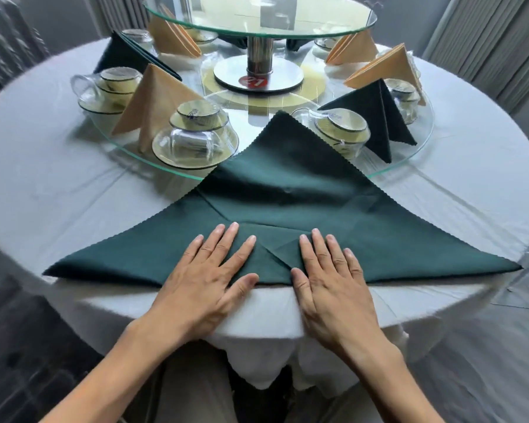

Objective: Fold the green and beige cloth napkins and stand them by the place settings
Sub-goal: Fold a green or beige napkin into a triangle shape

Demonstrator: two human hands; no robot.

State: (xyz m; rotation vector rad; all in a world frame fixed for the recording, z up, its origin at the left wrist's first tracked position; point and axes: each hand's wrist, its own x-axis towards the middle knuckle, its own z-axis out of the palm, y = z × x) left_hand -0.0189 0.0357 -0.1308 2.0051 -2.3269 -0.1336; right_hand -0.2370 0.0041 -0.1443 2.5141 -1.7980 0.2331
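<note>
From the head view we see a round table under a white tablecloth (74,190), with a glass turntable (422,138) carrying stacked cups on saucers (196,138) and standing folded napkins: a beige folded napkin (153,102) at left, a green folded napkin (376,117) at right, more beige ones behind; a second glass tier (257,29) rises on a steel post (258,54), whose base bears a red disc (252,82) reading "21" upside down. The green napkin (287,190) lies flat at the near table edge as a wide triangle with pinked edges, its far tip overlapping the turntable between two cup stacks. Our left hand (208,276) and right hand (333,279) press flat on its near fold, fingers straight and slightly spread
</note>
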